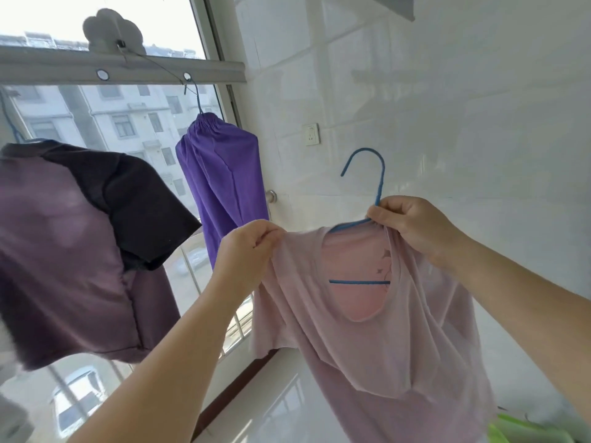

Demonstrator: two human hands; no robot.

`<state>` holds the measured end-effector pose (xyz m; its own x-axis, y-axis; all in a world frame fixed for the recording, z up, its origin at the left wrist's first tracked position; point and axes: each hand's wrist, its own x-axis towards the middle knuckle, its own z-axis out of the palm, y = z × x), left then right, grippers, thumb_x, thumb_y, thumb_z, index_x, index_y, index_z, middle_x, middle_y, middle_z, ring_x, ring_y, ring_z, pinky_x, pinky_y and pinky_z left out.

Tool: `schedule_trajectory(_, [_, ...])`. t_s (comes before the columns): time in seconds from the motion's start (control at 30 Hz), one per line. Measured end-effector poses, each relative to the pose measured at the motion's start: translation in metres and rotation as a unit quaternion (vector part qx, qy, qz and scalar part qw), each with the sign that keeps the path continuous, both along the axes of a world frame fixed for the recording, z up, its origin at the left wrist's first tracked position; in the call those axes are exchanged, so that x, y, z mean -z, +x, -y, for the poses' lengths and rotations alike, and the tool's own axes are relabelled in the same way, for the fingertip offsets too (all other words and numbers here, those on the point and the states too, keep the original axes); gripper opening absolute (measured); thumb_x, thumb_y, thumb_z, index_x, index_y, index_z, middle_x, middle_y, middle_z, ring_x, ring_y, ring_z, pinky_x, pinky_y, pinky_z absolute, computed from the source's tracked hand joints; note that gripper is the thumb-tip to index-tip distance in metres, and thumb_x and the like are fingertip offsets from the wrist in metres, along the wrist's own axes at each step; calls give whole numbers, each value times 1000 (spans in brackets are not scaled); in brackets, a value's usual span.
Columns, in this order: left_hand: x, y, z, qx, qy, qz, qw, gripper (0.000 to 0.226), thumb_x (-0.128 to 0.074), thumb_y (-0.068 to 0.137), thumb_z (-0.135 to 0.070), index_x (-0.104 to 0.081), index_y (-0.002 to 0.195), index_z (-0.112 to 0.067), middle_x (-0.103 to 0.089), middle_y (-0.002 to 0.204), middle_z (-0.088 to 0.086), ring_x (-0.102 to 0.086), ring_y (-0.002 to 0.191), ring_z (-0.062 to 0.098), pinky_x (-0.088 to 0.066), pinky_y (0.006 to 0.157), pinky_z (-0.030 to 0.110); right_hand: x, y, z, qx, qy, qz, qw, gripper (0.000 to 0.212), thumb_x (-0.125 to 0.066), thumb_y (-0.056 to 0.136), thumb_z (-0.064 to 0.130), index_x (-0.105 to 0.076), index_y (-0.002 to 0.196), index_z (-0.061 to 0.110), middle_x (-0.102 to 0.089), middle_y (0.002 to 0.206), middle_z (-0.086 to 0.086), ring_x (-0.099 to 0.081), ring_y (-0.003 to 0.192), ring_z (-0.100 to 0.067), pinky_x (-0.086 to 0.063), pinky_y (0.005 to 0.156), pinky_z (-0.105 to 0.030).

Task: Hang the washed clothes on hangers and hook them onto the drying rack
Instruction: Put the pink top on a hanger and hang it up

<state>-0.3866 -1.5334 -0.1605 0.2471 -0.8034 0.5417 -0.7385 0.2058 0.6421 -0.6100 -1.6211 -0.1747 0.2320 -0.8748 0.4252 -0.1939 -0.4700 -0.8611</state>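
Most of the blue hanger [379, 183] is buried inside the pink shirt [367, 340], only the hook and bits of wire show. Shirt's hem runs off the bottom edge. The mauve-and-black tee [73, 251] is cut off on the left, and the green thing [527, 431] bottom right is barely in frame, can't tell what it is.

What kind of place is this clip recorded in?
Probably an enclosed home balcony used for drying laundry: a drying rail with hung clothes crosses a large window facing apartment blocks, beside a white tiled wall.
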Motion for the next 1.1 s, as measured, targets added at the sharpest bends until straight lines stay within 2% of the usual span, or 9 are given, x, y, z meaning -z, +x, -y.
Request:
schedule_trajectory(0.07, [3,3,-2,-21,-6,-13,1000,17,-52,89,-17,-67,83,-20,-62,75,-16,-52,67,-1,-39,60,15,7,8,-3,-31,-11,-43,999,20,-59,88,28,-69,80,13,-62,73,2,-52,64,-2,-39,61,-10])
schedule_trajectory(0.2, [9,14,-5,-75,-1,-21,997,18,-50,89,-14,-66,84,-20,-61,78,-11,-55,77,7,-39,65,18,16,30,-10,-87,-24,-117,989,21,-61,87,26,-67,76,9,-53,69,-7,-45,64,-11,-35,63,-23])
schedule_trajectory(0.3, [18,23,-10,-107,31,35,993,17,-53,87,-13,-66,92,-22,-65,92,-6,-59,87,12,-39,70,17,13,40,-12,-105,-30,-75,991,21,-61,87,25,-68,78,8,-56,70,-5,-47,65,-9,-37,64,-21])
schedule_trajectory(0.4, [21,18,-22,-51,14,53,997,15,-54,88,-17,-69,89,-20,-67,90,-8,-60,84,6,-40,70,8,8,48,-8,-100,-28,-34,994,19,-60,87,23,-69,77,10,-60,67,3,-49,59,0,-37,57,-7])
schedule_trajectory(0.53, [22,15,-33,-13,26,126,992,18,-56,88,-27,-69,99,-24,-65,91,-10,-59,88,7,-46,82,21,7,62,-3,-113,-8,-23,993,19,-61,87,24,-70,80,8,-62,70,3,-52,63,-2,-38,57,-5])
schedule_trajectory(0.6, [26,21,-37,-50,43,146,987,20,-55,89,-28,-68,104,-28,-61,92,-12,-59,90,12,-47,83,31,10,70,-5,-136,0,-29,990,21,-62,86,25,-71,85,6,-63,75,0,-53,68,-5,-39,59,-5])
schedule_trajectory(0.7, [29,30,-47,-131,50,164,976,19,-49,92,-32,-65,101,-34,-62,97,-13,-57,94,12,-44,78,31,15,80,-11,-133,-19,-30,990,14,-62,86,25,-70,90,14,-67,82,7,-56,70,1,-40,64,-1])
schedule_trajectory(0.87, [25,62,-75,-224,46,174,958,20,-44,93,-34,-63,100,-36,-61,100,-12,-53,97,13,-34,72,27,33,90,-27,-53,-67,-26,996,6,-62,86,24,-65,84,20,-65,78,8,-58,71,-5,-43,63,-8])
schedule_trajectory(1.1, [19,112,-125,-259,18,149,954,18,-49,91,-31,-65,97,-35,-61,97,-13,-55,96,15,-44,82,35,65,152,-62,-161,35,-109,980,25,-75,74,30,-68,92,13,-68,84,-1,-60,74,-11,-47,70,-21])
